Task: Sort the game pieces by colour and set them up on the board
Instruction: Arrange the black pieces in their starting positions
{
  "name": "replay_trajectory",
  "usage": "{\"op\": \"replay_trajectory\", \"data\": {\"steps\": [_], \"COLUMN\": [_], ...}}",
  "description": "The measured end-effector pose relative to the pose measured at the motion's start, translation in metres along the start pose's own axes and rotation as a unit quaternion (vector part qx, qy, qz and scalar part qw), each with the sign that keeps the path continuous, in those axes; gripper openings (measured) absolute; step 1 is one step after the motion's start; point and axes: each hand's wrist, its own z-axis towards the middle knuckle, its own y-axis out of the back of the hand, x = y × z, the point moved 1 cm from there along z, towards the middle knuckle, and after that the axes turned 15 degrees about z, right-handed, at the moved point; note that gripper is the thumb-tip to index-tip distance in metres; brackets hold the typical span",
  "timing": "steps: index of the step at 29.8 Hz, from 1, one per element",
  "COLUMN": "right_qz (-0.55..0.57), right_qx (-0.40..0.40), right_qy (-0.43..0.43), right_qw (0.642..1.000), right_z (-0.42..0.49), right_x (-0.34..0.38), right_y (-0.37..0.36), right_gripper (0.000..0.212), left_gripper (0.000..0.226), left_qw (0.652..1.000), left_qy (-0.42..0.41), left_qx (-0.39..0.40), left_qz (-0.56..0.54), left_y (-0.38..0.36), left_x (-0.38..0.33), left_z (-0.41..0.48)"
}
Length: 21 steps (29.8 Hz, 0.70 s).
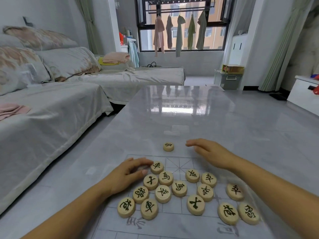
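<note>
- Left hand rests on the board, fingers bent beside a black-lettered piece; grip unclear.
- Right hand flat, empty, near a lone piece on the worktop.

車 piece, 馬 piece, 卒 piece, 河 printed on board
</note>
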Motion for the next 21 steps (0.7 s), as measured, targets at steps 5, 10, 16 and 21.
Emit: {"op": "replay_trajectory", "data": {"steps": [5,10,16,21], "right_qz": [-0.127,-0.165,0.048,0.33], "right_qx": [0.103,0.08,0.102,0.047], "right_qy": [0.032,0.052,-0.013,-0.082], "right_qw": [0.986,0.982,0.994,0.939], "right_z": [0.058,0.054,-0.016,-0.036], "right_x": [0.017,0.015,-0.001,-0.018], "right_y": [-0.038,-0.048,-0.02,-0.005], "right_gripper": [0.045,0.034,0.04,0.036], "left_gripper": [0.029,0.036,0.04,0.036], "left_qw": [1.0,0.991,0.995,0.997], "left_qy": [0.003,0.01,-0.001,0.003], "left_qx": [-0.005,-0.027,-0.041,-0.063], "left_qz": [-0.031,-0.131,-0.086,-0.038], "left_y": [0.001,0.001,-0.003,-0.005], "left_x": [0.005,0.005,0.01,0.014], "left_z": [0.001,0.0,0.003,0.006]}}
